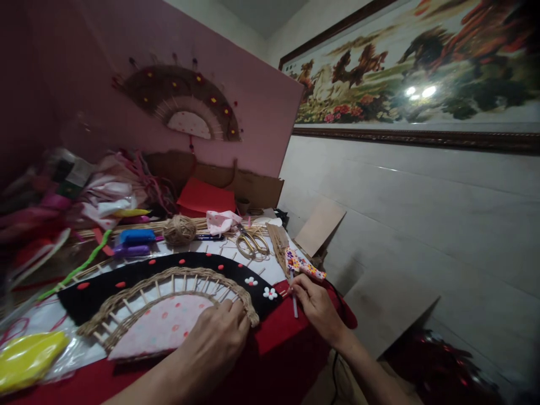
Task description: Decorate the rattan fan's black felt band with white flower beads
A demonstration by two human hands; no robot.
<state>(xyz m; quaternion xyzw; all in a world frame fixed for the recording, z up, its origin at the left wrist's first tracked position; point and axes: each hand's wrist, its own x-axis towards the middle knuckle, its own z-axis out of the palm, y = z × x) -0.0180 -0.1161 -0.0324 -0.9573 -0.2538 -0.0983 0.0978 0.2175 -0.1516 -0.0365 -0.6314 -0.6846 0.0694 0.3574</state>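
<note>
A fan-shaped craft piece lies on the table, with a black band (164,274), a braided twine arc (185,273), thin sticks and a pink dotted half-circle (162,323). Red dots and two white flowers (270,293) sit on the black band. My left hand (225,332) rests on the lower right of the piece, fingers curled; what is under the fingertips is hidden. At the right end of the band, my right hand (310,298) is closed in a pinch beside a stick end and a pale thin strip (295,304); what it holds is too small to make out.
Gold-handled scissors (252,244), a twine ball (179,229) and blue and purple packets (137,236) lie behind the piece. A yellow packet (31,360) is at the front left. A finished fan (181,101) hangs on the pink board (261,112).
</note>
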